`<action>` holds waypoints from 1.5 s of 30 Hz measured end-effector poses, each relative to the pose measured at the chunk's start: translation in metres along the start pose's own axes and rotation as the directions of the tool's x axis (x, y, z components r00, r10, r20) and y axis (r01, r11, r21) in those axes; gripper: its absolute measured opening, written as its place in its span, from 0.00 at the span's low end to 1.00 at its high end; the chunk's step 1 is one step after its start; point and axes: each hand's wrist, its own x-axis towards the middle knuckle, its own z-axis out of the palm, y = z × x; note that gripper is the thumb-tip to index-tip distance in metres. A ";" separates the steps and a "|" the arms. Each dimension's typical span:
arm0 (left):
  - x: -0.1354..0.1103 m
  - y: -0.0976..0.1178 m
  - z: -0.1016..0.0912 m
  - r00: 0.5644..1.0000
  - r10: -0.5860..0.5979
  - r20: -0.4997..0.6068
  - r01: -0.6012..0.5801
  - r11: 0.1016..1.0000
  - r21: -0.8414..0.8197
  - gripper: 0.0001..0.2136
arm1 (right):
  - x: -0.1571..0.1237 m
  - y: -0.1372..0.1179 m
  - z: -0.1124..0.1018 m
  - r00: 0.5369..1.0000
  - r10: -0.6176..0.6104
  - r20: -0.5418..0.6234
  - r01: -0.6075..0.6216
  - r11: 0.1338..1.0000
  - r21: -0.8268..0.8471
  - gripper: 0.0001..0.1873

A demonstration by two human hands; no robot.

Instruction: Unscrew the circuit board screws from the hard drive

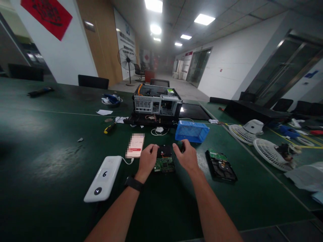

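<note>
A hard drive with a green circuit board lies in front of me on the dark green table. At its left edge is my left hand, a black band on the wrist and the fingers closed on the drive's side. My right hand is just off the drive's right edge, thumb and fingers apart, with nothing visible between them. A second hard drive lies to the right. Beyond my right hand a blue plastic bin rests on its side. The left fingertips are partly hidden.
Left of my hands lie a white power bank and a phone joined by a cable. An opened computer case stands ahead. A yellow-handled screwdriver lies at left; fan parts sit far right.
</note>
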 end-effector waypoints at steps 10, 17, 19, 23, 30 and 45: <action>0.011 -0.018 0.001 0.992 -0.127 -0.016 0.126 0.991 -0.046 0.16 | -0.002 -0.002 -0.004 0.997 -0.057 -0.060 0.053 0.996 -0.065 0.17; 0.015 -0.024 0.001 0.973 -0.233 -0.002 0.230 0.962 -0.150 0.17 | -0.002 0.001 -0.005 0.993 -0.079 -0.084 0.073 0.995 -0.071 0.17; 0.015 -0.025 0.001 0.969 -0.248 -0.014 0.242 0.956 -0.165 0.16 | -0.002 0.001 -0.005 0.993 -0.084 -0.080 0.078 0.993 -0.084 0.16; 0.015 -0.025 0.001 0.964 -0.264 -0.025 0.256 0.952 -0.168 0.16 | -0.001 0.001 -0.004 0.995 -0.084 -0.061 0.077 0.990 -0.115 0.16; 0.014 -0.022 -0.001 0.967 -0.252 0.030 0.254 0.960 -0.122 0.17 | 0.000 -0.001 -0.010 0.994 0.002 -0.108 0.005 0.998 0.062 0.14; 0.015 -0.027 0.003 0.977 -0.208 0.035 0.211 0.970 -0.119 0.16 | 0.000 0.008 -0.001 0.996 0.017 -0.087 -0.011 0.998 0.060 0.11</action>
